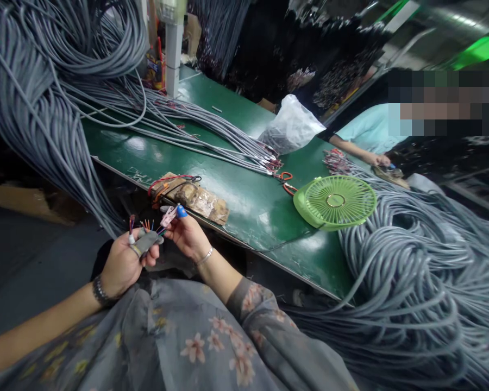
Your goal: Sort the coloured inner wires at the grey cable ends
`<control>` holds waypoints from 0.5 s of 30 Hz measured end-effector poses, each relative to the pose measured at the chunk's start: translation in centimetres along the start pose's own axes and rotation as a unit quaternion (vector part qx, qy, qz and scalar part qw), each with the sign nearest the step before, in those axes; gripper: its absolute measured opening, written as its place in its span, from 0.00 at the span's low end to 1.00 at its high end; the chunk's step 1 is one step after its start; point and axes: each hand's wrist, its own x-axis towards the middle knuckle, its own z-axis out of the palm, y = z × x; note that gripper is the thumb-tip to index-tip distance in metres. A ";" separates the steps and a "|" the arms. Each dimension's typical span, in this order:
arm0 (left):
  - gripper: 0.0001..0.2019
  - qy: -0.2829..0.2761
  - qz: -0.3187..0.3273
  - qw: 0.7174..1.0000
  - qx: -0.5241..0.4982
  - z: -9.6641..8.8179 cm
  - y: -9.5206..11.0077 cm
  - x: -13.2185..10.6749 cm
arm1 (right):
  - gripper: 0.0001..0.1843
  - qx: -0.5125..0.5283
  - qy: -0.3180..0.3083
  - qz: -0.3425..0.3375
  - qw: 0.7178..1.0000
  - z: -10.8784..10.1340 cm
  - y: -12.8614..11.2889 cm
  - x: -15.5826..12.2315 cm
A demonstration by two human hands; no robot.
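Observation:
My left hand point(120, 266) is closed around a cable end, with its thumb in a grey wrapping point(145, 243). Thin coloured wires point(148, 225) fan out above its fingers, and a white collar with dark wires point(131, 231) stands beside them. Close by on the right, my right hand point(189, 239) pinches a small pale pink clip-like piece point(169, 216); a blue cover point(181, 211) sits on one fingertip. Dark wires run between the two hands. Both hands are in front of the table edge, and the cable's lower part is hidden.
A taped brown block point(201, 202) with wires lies at the edge of the green table point(244, 198). Bundled grey cables point(212, 127) cross it. A green fan point(336, 201), a plastic bag point(291, 125) and coiled cables point(407, 260) are rightward. Another person's hand point(381, 160) works beyond.

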 end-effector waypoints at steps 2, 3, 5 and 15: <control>0.14 0.007 0.009 1.000 -0.008 0.3 0.0 0.2 | 0.21 0.008 -0.002 0.003 1.000 -0.2 0.2 0.2; 0.14 0.010 0.011 1.000 -0.010 0.4 0.0 0.2 | 0.21 0.013 -0.003 0.002 1.000 -0.2 0.3 0.2; 0.14 0.016 0.010 1.000 -0.009 0.7 0.0 0.4 | 0.21 0.018 -0.004 -0.006 1.000 -0.2 0.4 0.4; 0.14 0.000 0.005 1.000 0.027 0.7 -0.5 0.5 | 0.21 0.038 0.008 -0.019 0.999 0.3 0.7 0.4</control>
